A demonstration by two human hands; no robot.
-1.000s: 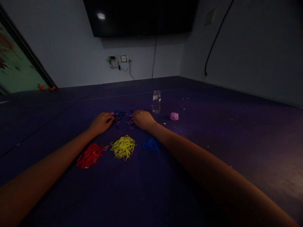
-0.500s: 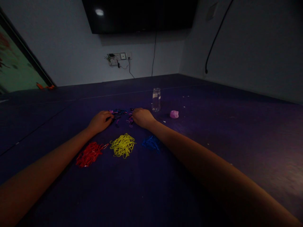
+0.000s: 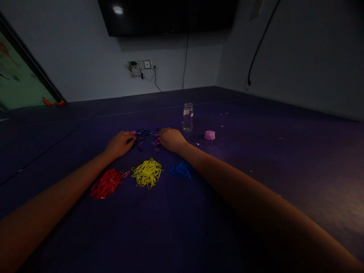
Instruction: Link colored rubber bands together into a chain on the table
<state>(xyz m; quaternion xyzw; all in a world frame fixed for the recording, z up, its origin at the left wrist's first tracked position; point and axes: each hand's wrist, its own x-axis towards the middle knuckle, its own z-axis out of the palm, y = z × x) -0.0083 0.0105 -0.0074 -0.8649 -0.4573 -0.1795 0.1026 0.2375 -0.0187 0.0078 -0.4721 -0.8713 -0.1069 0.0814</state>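
Observation:
On the dark purple-blue surface, a loose pile of mixed rubber bands point(image 3: 145, 132), dark, blue and pink, lies between my hands. At its left edge my left hand point(image 3: 121, 143) rests with fingers bent and thumb near them; whatever is at the fingertips is too small to make out. My right hand point(image 3: 171, 139) lies over the right side of the pile, its fingers mostly hidden beneath it. Closer to me are a red rubber band pile point(image 3: 107, 184), a yellow rubber band pile point(image 3: 147, 173) and a blue rubber band pile point(image 3: 181, 170), partly beside my right forearm.
A clear glass jar point(image 3: 188, 118) stands upright beyond my right hand, with a pink crumpled-looking object point(image 3: 209, 135) to its right. Small white scraps are scattered around. Sockets with cords point(image 3: 140, 65) and a dark screen point(image 3: 170, 17) are on the far wall.
The whole view has shifted slightly, so things sit a little higher in the picture. Both hands stay at the mixed pile, with barely any visible movement.

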